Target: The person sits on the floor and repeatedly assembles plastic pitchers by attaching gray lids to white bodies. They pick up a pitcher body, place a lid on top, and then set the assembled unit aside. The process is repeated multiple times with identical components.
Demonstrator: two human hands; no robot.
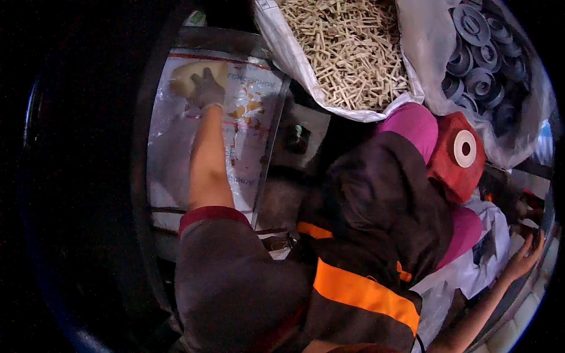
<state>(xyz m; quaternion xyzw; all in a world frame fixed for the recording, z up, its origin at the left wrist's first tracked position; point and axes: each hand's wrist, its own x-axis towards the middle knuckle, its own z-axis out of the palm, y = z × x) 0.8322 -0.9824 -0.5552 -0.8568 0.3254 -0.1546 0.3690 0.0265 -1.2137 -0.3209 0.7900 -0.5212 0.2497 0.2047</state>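
Observation:
In a grey glove, my left hand [207,89] lies on a pale beige piece [181,79], soft-looking like a cloth or foam pad. Its fingers look spread over the piece. Under both is a work surface [170,135] covered with clear plastic sheeting, and brownish-yellow flakes [252,107] are scattered beside the hand. Far off to the right, my bare right hand [524,257] is stretched out with the fingers apart. I see nothing held in it, though the picture is dim there.
A white sack [365,115] full of small beige T-shaped pieces [353,53] stands ahead. To its right, a clear bag [429,59] holds dark grey round parts [471,26]. A white ring [464,149] rests on a red pad [450,176] by my knees. White plastic [491,229] lies near my right arm.

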